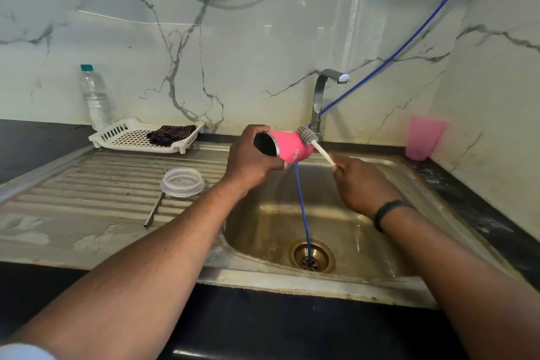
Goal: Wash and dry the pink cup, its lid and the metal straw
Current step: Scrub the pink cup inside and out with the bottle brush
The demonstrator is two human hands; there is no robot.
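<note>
Pink cup [287, 147] lies tipped on its side over the sink [409, 172], its dark mouth facing the person, the left hand [253, 156] wrapped round its rim end. Right hand [361, 181] pinches the white handle of a bottle brush [309, 137], whose bristles touch the cup's base end. Scrubbing goes best with short strokes while the left hand turns the cup. Lid [182, 182] and metal straw [154, 209] wait left of that hand, unwashed as far as I can judge.
</note>
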